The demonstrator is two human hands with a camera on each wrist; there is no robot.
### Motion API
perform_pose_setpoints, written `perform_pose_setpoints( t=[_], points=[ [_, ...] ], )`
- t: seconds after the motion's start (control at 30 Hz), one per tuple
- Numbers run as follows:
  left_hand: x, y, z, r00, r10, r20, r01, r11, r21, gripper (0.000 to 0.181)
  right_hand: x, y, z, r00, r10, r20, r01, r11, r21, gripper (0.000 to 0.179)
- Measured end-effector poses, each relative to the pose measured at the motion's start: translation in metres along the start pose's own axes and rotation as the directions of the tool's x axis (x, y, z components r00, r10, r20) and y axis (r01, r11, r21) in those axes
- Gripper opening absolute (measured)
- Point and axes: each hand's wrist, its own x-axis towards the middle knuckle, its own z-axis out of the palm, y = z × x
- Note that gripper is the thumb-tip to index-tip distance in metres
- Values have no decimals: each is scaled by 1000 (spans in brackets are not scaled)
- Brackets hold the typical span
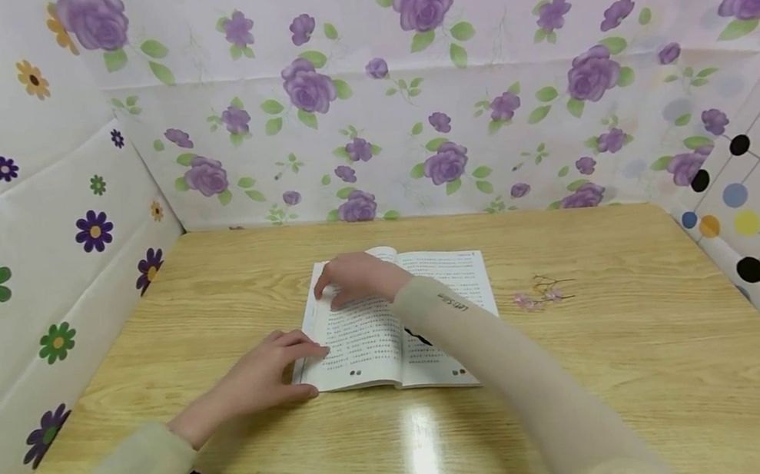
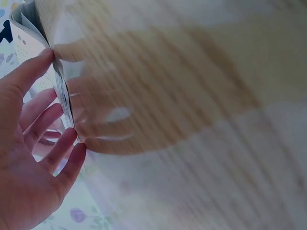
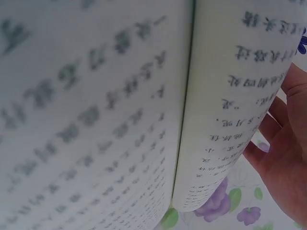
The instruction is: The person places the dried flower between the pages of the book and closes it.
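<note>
An open book [image 1: 378, 349] with printed text lies on the wooden table. At its left edge rests my left hand [image 1: 279, 367], index finger reaching onto the left page and thumb by the lower corner. The left wrist view shows the fingertips [image 2: 79, 143] along the edge of the pages. My right hand [image 1: 366, 277] reaches across the book over the upper left page, its fingers bent down by the outer edge. In the right wrist view, a curved page [image 3: 225, 120] partly hides the fingers of that hand [image 3: 288, 158].
A small sprig with pink flowers [image 1: 539, 297] lies on the table [image 1: 609, 367] to the right of the book. Flower-patterned cloth [image 1: 369, 138] stands behind the table, with cloth walls on both sides. The tabletop reflects the left hand.
</note>
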Motion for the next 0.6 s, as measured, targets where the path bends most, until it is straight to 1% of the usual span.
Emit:
perform_pose_setpoints(
  t=[0.13,0.23,0.33,0.4,0.47,0.57,0.6],
  points=[
    [-1,2,1,1000,0,-11,0,1000,0,51,-11,2,-3,999,30,37,-32,999,35,37],
    [-1,3,2,1000,-12,-8,12,1000,6,50,-21,6,-7,999,30,24,-31,999,44,36],
    [-2,3,2,1000,-24,-8,25,1000,11,49,-33,13,-14,999,16,-46,-12,996,86,33],
    [-2,4,2,1000,-25,-5,25,1000,15,49,-44,19,-19,995,-2,-102,13,995,102,31],
    [-2,4,1,1000,-19,-3,19,1000,21,50,-58,26,-26,988,-22,-155,40,993,115,29],
    [-1,4,0,1000,-9,-3,9,999,36,52,-82,39,-36,973,-49,-227,72,993,96,26],
    [-1,4,0,1000,-6,-5,7,999,43,53,-90,43,-39,968,-52,-247,79,991,104,25]
  ],
)
